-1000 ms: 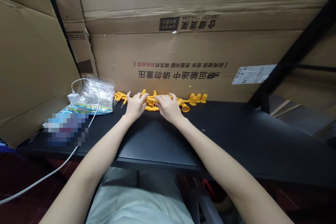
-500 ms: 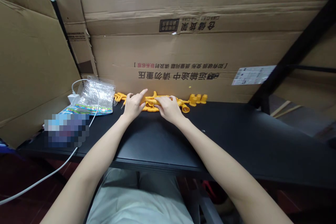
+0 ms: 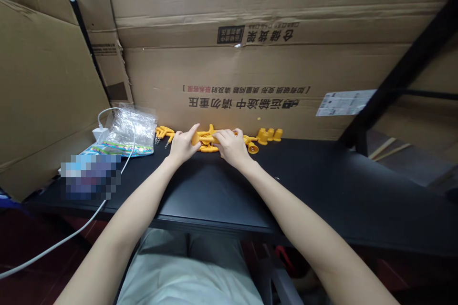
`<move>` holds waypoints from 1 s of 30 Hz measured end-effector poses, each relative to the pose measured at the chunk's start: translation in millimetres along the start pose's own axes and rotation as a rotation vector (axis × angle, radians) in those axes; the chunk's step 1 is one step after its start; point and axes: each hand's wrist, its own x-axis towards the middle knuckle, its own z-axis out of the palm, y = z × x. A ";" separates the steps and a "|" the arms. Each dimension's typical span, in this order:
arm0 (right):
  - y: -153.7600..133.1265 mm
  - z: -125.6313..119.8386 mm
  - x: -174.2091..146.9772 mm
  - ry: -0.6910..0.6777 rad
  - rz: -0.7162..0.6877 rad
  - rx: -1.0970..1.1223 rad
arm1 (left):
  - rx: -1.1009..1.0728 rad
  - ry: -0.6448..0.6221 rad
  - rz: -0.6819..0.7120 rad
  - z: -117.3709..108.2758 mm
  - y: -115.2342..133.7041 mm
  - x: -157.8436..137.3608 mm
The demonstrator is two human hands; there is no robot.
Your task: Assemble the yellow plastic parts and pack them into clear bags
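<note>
My left hand (image 3: 182,147) is closed around a yellow plastic piece (image 3: 195,138), which shows between thumb and raised index finger. Bent over the right part of a yellow pile is my right hand (image 3: 232,147), fingertips pinching a yellow corkscrew part (image 3: 215,138); the fingers hide most of it. Between and behind both hands lies the pile of yellow corkscrew parts (image 3: 206,149). Left of my left hand are yellow handles (image 3: 164,131) with thin metal spirals. A yellow bell-shaped piece (image 3: 253,148) lies on its side to the right.
Several yellow cups (image 3: 263,137) stand at the back right of the black tabletop (image 3: 214,190). To the left lie a clear plastic bag (image 3: 130,126), a white charger (image 3: 100,133) with its cable, and a blurred-out object (image 3: 91,176). Cardboard (image 3: 229,66) walls the back.
My hands have drawn slightly apart, the right one shifting a little to the right. More of the yellow pile now shows between them.
</note>
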 end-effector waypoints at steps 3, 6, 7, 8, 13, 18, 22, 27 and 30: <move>0.0 2.2 -0.7 -0.017 0.007 -0.002 | 0.008 -0.012 -0.009 0.7 1.5 -0.5; 1.2 5.8 -1.6 -0.031 0.024 0.021 | 0.013 -0.006 -0.019 1.8 1.9 -1.0; 2.1 7.1 -1.9 -0.032 0.025 0.039 | 0.011 0.000 -0.026 2.2 1.8 -1.1; 3.3 8.2 -2.2 -0.033 0.022 0.059 | 0.007 0.008 -0.032 2.6 1.5 -1.3; 8.9 9.2 -2.8 -0.056 -0.043 0.158 | 0.007 0.030 -0.074 3.8 -0.2 -2.3; 8.0 4.9 -1.6 -0.120 -0.032 0.135 | 0.013 0.006 -0.060 4.4 -1.9 -2.6; 4.4 0.0 0.0 -0.127 -0.031 0.080 | 0.006 0.000 -0.024 5.5 -2.9 -2.2; 2.8 -3.2 1.5 -0.093 -0.007 -0.014 | 0.003 -0.007 -0.037 5.6 -0.5 -2.0; 4.8 -0.4 0.3 -0.064 -0.010 0.017 | -0.003 0.001 -0.054 5.0 0.5 -2.4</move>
